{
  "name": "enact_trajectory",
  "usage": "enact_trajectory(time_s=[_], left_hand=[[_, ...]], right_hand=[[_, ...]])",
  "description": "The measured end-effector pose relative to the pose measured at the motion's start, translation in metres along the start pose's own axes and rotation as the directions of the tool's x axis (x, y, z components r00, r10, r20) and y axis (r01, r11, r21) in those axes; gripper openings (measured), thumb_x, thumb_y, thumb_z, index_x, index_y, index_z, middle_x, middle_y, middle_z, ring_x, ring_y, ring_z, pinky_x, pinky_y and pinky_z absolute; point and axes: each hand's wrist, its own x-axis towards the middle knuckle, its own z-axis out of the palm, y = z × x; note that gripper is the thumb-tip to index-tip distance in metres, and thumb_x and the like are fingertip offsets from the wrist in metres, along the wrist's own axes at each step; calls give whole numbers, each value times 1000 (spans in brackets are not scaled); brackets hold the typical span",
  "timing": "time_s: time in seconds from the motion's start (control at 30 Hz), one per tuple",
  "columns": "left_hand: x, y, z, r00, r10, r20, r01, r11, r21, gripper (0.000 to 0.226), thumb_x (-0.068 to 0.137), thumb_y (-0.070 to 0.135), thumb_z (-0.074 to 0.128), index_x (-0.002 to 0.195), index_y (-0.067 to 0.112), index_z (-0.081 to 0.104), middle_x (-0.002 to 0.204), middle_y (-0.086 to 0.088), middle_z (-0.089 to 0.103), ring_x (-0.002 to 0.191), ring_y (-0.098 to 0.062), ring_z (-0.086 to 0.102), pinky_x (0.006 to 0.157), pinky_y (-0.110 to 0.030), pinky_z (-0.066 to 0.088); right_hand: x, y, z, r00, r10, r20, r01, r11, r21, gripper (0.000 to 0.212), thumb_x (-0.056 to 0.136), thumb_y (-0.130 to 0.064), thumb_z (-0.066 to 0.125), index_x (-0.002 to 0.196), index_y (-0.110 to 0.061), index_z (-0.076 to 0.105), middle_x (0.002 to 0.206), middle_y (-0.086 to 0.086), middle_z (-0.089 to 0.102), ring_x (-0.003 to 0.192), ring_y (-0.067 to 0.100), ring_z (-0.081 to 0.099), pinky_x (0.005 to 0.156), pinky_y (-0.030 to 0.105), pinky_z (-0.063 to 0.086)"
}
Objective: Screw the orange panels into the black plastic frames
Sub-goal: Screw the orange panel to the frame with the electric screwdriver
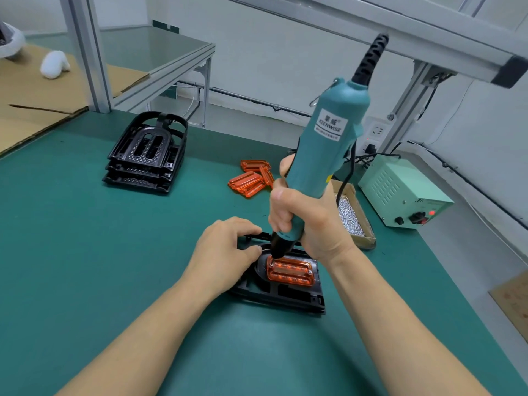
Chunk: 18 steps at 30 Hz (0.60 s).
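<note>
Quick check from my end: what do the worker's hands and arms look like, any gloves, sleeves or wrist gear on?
Both are bare. The left hand and right hand wear no gloves, and no rings, watch or wrist strap show. Both forearms are uncovered up to the bottom edge of the picture, so no sleeve is in view. Nails look short and unpainted.

A translucent orange panel (291, 272), ribbed and rounded at the corners, sat flat in a black plastic frame (281, 292) lying on the green mat, 1 silver screw visible at its right end. Farther back lay loose orange panels (253, 178) and a stack of black frames (147, 154).
</note>
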Motion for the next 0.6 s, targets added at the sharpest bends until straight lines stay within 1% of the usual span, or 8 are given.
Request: enact_trajectory(time_s=[0.1,0.17,0.23,0.33,0.43,0.5,0.6], left_hand=[[0,0,0,1000,3,1,-3,1000,5,30,84,18,68,113,24,69,118,14,63,113,-11,52,100,-31,39],[0,0,1,1000,6,0,-6,1000,6,31,84,18,68,114,24,69,118,14,63,113,-10,52,100,-31,39],[0,0,1,1000,9,-3,-9,1000,4,30,83,18,68,113,24,69,119,14,63,114,-9,52,100,-31,39],[0,0,1,1000,16,-1,-16,1000,6,31,84,17,68,113,24,69,118,14,63,114,-9,52,100,-31,39],[-1,0,0,1000,25,1,-25,1000,16,31,84,18,67,114,25,69,119,16,63,114,-9,51,100,-31,39],[-1,0,1,999,36,-1,-36,999,26,31,84,18,67,115,25,68,120,16,62,115,-9,51,100,-30,39],[-1,0,2,999,44,-15,-44,998,35,31,84,18,67,115,24,68,118,16,62,113,-9,51,98,-26,38]], right_hand=[[-1,0,-1,1000,3,5,-3,1000,18,22,72,-9,57,84,-27,53,44,-7,46,36,9,40,50,21,40],[-2,1,-1,1000,1,2,-1,1000,21,23,73,-8,57,90,-22,51,44,-7,46,36,9,40,50,21,41],[-2,1,-2,1000,1,1,-1,1000,26,21,74,-8,58,87,-24,53,44,-7,46,36,9,40,50,21,41],[0,1,-1,1000,-3,10,3,1000,-2,21,75,-10,58,73,-31,56,43,-7,45,36,8,40,50,21,41],[-1,1,1,1000,-1,23,1,1000,0,22,74,-9,57,72,-31,56,43,-7,45,36,9,40,50,21,41],[-2,-1,1,1000,4,17,-4,1000,21,22,73,-8,57,79,-29,56,44,-6,46,36,10,40,50,21,41],[-5,-5,0,999,-3,-39,4,999,38,24,74,-7,59,93,-19,52,46,-5,47,37,12,41,51,23,42]])
